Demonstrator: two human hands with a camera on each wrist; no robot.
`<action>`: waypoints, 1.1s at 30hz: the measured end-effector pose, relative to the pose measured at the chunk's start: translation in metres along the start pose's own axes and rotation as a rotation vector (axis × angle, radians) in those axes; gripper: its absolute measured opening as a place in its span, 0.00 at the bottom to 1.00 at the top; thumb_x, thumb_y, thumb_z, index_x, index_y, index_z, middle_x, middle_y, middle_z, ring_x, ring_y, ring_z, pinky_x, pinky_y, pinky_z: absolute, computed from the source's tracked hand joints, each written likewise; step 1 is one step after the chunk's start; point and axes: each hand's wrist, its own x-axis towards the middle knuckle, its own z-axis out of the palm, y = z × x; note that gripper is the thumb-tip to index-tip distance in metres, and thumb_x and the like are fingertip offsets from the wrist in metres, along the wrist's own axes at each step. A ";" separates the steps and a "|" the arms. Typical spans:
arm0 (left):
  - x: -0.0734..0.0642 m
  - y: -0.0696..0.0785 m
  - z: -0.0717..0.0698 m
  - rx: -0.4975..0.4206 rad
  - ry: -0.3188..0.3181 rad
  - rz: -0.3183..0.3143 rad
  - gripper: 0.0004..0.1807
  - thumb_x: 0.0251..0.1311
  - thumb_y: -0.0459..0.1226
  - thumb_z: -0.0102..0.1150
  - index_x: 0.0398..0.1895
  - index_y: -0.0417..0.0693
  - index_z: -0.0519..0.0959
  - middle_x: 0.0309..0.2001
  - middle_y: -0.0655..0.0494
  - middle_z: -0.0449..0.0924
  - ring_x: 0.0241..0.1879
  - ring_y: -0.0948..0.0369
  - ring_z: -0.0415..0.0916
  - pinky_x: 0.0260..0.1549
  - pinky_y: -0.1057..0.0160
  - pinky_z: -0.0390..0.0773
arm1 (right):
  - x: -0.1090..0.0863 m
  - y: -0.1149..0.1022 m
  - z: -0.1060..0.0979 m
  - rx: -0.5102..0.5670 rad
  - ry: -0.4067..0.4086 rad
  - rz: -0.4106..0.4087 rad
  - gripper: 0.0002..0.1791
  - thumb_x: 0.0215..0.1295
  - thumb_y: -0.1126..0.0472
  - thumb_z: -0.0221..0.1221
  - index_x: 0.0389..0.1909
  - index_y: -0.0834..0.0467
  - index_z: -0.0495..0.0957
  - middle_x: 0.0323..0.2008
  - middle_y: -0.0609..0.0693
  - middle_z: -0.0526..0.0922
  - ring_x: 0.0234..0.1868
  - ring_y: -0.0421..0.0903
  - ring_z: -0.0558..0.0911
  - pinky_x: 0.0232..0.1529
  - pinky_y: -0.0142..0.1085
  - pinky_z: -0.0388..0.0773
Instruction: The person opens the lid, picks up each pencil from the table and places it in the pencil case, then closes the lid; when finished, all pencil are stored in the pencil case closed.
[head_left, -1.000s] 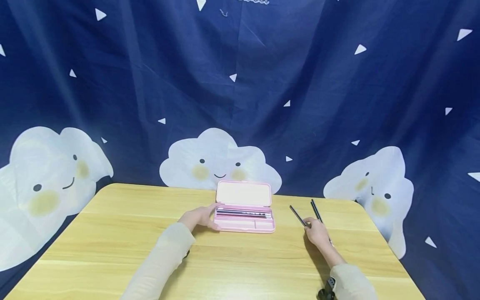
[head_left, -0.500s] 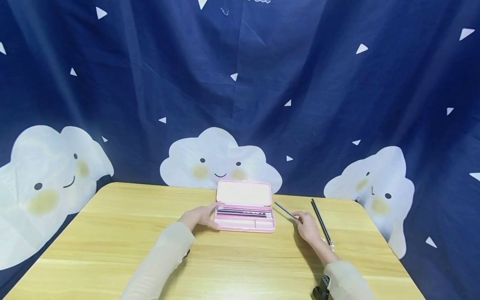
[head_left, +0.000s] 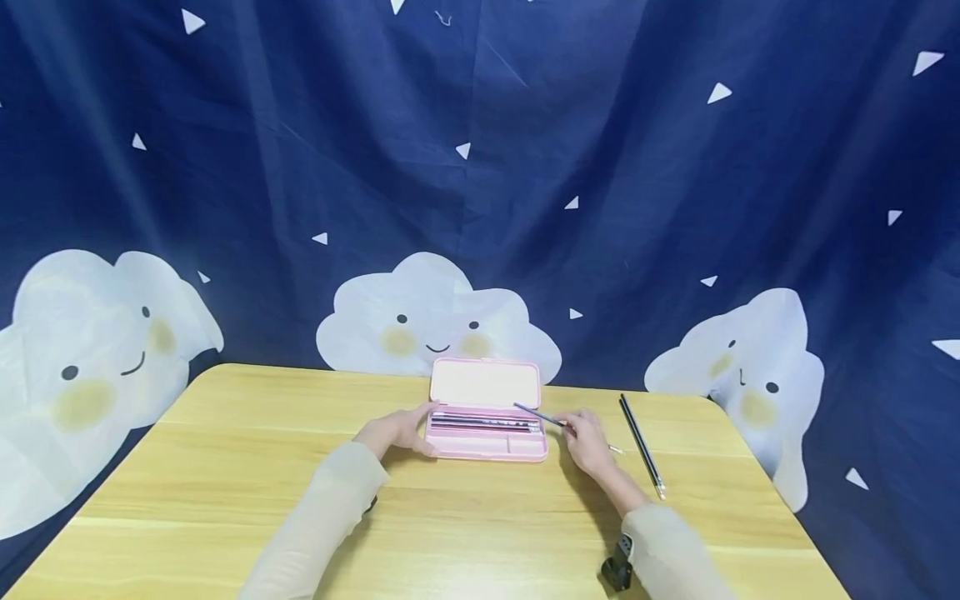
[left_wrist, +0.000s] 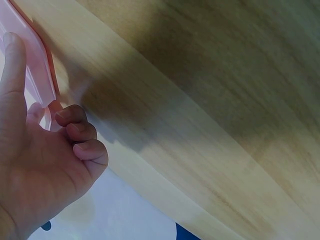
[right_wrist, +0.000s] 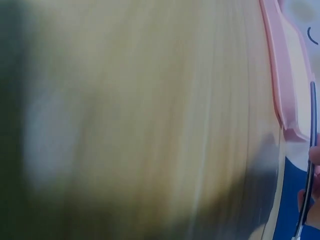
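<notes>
An open pink pencil case (head_left: 480,456) lies on the table, its lid (head_left: 485,383) tipped back. Several dark pencils (head_left: 480,423) lie in its long rear compartment. My left hand (head_left: 393,432) grips the case's left end between thumb and forefinger; in the left wrist view the thumb lies along the pink edge (left_wrist: 34,60) and the other fingers curl in. Just right of the case, my right hand (head_left: 590,443) pinches a dark pencil (head_left: 537,413), whose far end overlaps the case in the head view. The right wrist view catches only some fingertips on this pencil (right_wrist: 313,115).
Two dark pencils (head_left: 642,448) lie side by side on the wooden table (head_left: 465,533), right of my right hand. Behind the table's far edge hangs a dark blue curtain (head_left: 375,167) with clouds and white triangles.
My right hand has picked a pencil up from beside the two others and carried it left to the case's right end. My left hand stays on the case.
</notes>
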 end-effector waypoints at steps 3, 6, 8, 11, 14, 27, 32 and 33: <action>-0.002 -0.001 0.000 0.010 0.004 -0.001 0.54 0.41 0.49 0.70 0.70 0.52 0.50 0.64 0.34 0.59 0.61 0.39 0.59 0.59 0.41 0.60 | 0.003 -0.007 0.007 -0.014 -0.029 -0.043 0.13 0.53 0.73 0.57 0.38 0.60 0.82 0.28 0.52 0.74 0.35 0.52 0.71 0.40 0.45 0.69; -0.001 -0.001 0.000 0.013 0.001 -0.004 0.54 0.41 0.50 0.70 0.70 0.53 0.50 0.63 0.34 0.59 0.60 0.39 0.60 0.58 0.41 0.61 | 0.008 -0.015 0.011 -0.027 -0.046 -0.096 0.15 0.53 0.74 0.56 0.39 0.59 0.82 0.27 0.51 0.73 0.35 0.51 0.71 0.39 0.44 0.69; -0.001 -0.001 -0.001 0.009 -0.004 -0.009 0.54 0.41 0.50 0.70 0.70 0.52 0.49 0.64 0.34 0.58 0.61 0.39 0.59 0.59 0.41 0.61 | 0.010 -0.019 0.015 -0.033 -0.058 -0.136 0.16 0.51 0.75 0.55 0.40 0.59 0.82 0.28 0.52 0.73 0.35 0.51 0.71 0.38 0.44 0.69; 0.000 -0.001 0.000 0.006 -0.004 -0.016 0.54 0.41 0.50 0.70 0.70 0.52 0.50 0.64 0.34 0.59 0.61 0.39 0.59 0.59 0.41 0.61 | 0.012 -0.023 0.019 -0.033 -0.072 -0.164 0.17 0.50 0.77 0.55 0.39 0.59 0.82 0.30 0.51 0.74 0.35 0.50 0.71 0.39 0.44 0.70; -0.001 -0.001 -0.001 0.003 -0.003 -0.019 0.54 0.40 0.50 0.70 0.70 0.53 0.49 0.64 0.34 0.59 0.61 0.39 0.59 0.59 0.41 0.61 | 0.015 -0.026 0.023 -0.040 -0.084 -0.180 0.15 0.52 0.76 0.55 0.39 0.59 0.82 0.31 0.50 0.73 0.37 0.50 0.72 0.41 0.44 0.70; -0.001 -0.001 -0.001 0.009 -0.005 -0.029 0.54 0.41 0.50 0.70 0.70 0.53 0.50 0.63 0.32 0.60 0.60 0.39 0.60 0.58 0.41 0.61 | 0.022 -0.040 0.038 -0.024 -0.124 -0.196 0.15 0.53 0.75 0.55 0.38 0.58 0.82 0.28 0.47 0.70 0.35 0.47 0.69 0.41 0.42 0.69; -0.001 -0.001 -0.001 0.009 -0.007 -0.027 0.54 0.40 0.50 0.70 0.70 0.53 0.50 0.62 0.32 0.60 0.60 0.39 0.60 0.58 0.41 0.61 | 0.025 -0.044 0.042 -0.046 -0.137 -0.224 0.16 0.53 0.75 0.55 0.39 0.58 0.82 0.30 0.48 0.71 0.34 0.46 0.69 0.39 0.40 0.70; -0.001 0.000 -0.001 0.008 -0.007 -0.027 0.54 0.40 0.50 0.70 0.70 0.53 0.50 0.63 0.32 0.59 0.60 0.39 0.60 0.58 0.41 0.61 | 0.025 -0.045 0.043 -0.048 -0.138 -0.233 0.15 0.53 0.74 0.55 0.39 0.58 0.82 0.30 0.48 0.72 0.34 0.46 0.69 0.38 0.39 0.70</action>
